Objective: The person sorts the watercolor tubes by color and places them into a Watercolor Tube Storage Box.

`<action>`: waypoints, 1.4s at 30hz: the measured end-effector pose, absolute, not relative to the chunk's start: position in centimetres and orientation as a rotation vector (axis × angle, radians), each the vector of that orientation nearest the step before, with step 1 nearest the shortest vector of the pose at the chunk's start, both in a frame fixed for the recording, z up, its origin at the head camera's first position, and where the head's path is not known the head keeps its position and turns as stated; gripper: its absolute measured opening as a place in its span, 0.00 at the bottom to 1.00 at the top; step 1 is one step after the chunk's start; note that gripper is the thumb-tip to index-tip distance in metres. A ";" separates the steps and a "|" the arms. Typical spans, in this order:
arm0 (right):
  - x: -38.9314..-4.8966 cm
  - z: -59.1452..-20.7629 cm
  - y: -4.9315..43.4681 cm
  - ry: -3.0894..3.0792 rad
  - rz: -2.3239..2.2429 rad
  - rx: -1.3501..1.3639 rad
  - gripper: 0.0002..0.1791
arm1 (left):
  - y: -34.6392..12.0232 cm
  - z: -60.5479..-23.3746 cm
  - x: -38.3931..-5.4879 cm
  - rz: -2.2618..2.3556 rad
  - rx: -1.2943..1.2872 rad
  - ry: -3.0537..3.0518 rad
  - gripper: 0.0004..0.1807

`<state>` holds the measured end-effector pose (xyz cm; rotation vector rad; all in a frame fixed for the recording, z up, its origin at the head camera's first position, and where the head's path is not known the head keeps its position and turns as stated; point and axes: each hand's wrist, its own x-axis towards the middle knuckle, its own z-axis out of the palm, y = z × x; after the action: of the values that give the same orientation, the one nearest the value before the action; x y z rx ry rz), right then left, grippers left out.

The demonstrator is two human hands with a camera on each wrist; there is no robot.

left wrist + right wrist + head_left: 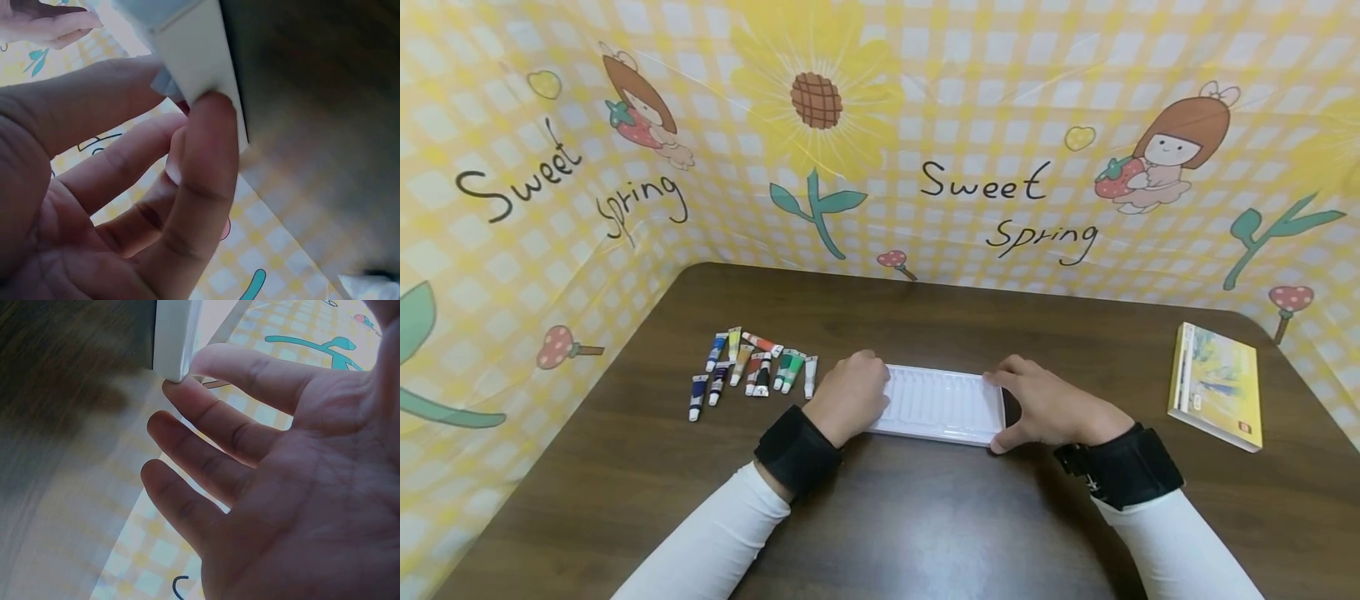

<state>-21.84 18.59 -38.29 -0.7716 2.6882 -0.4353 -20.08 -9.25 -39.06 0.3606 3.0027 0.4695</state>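
- Since both ends are held, the tray (943, 404), slots up at the table's (925, 517) middle, is presumably kept steady.
- Its left end is pinched by the left hand (852, 396), fingers bent.
- Its right end is spanned and gripped, thumb against fingertips, by the right hand (1048, 404).
- Tubes (762, 375) are grouped left, perhaps for easy reach.
- A book (1221, 383) is set well apart, right.

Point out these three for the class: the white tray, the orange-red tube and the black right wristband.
White tray (946, 402), head view: its ribbed inside.
Orange-red tube (762, 342), head view: the middle of its body.
Right wristband (1127, 467), head view: its black outer face.
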 end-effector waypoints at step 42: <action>-21.9 -38.4 18.7 2.662 -0.476 -0.770 0.51 | -12.9 -37.1 -21.2 0.524 0.414 2.999 0.18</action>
<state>-21.87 18.68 -38.42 -0.7704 2.6617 -0.4762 -21.24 -12.90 -37.09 0.4140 2.9993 0.5236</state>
